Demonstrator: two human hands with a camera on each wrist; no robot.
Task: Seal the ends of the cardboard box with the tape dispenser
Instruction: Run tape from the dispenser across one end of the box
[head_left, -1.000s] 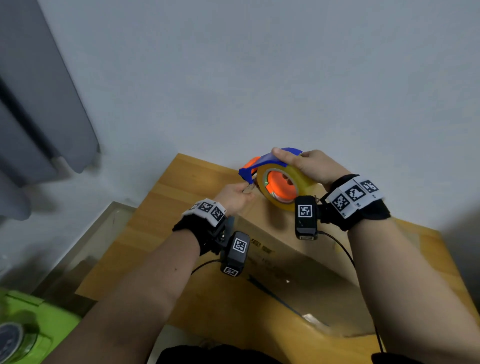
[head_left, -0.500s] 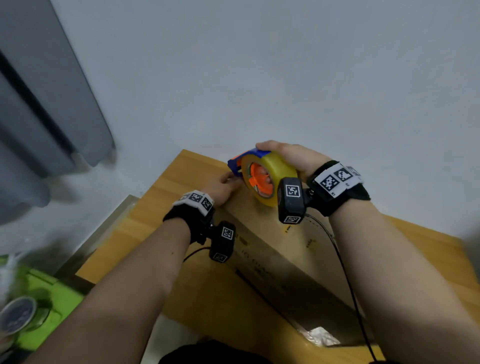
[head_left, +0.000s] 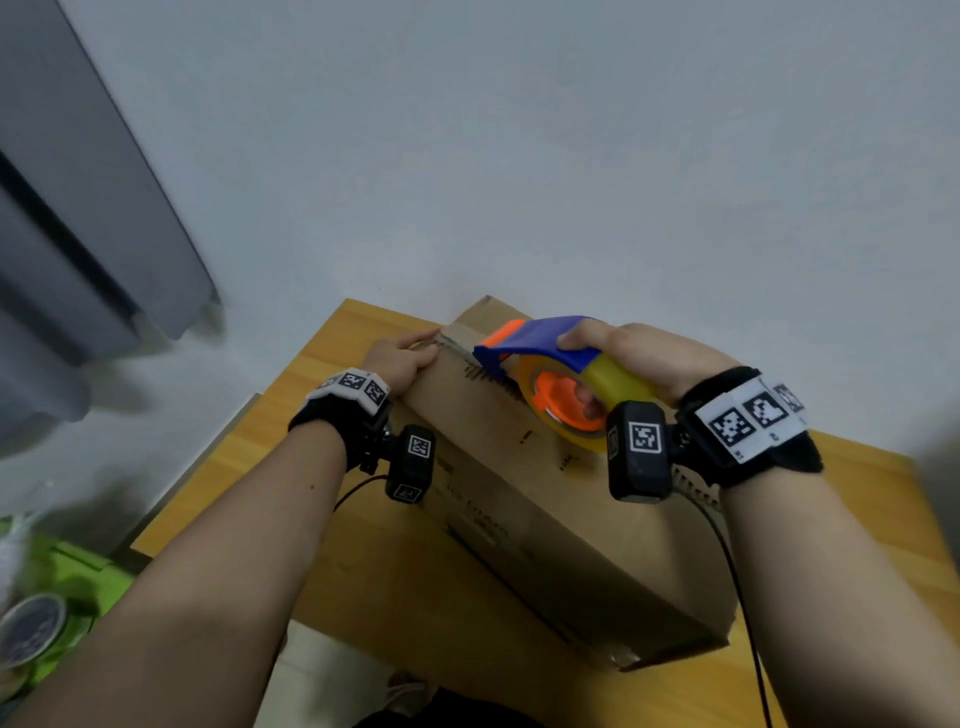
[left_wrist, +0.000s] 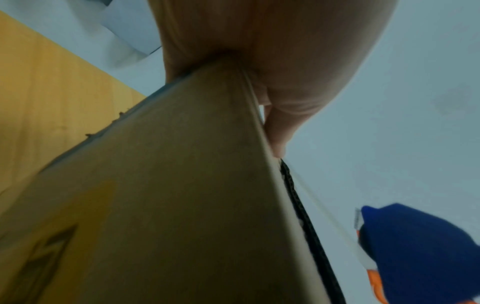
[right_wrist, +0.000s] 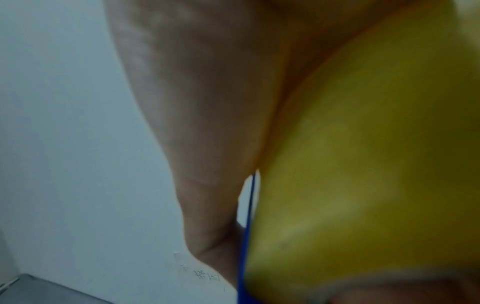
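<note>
Cardboard box (head_left: 524, 499) beneath both hands, apparently.

Blue-orange tape dispenser (head_left: 540, 345), brown cardboard box (head_left: 519, 499)

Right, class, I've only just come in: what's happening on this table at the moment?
A person is taping a cardboard box that lies on a wooden table. The right hand grips a blue and orange tape dispenser loaded with a yellowish roll, held over the box's top. The left hand presses the tape's free end down at the box's far end. A short strip stretches between that hand and the dispenser.
</note>
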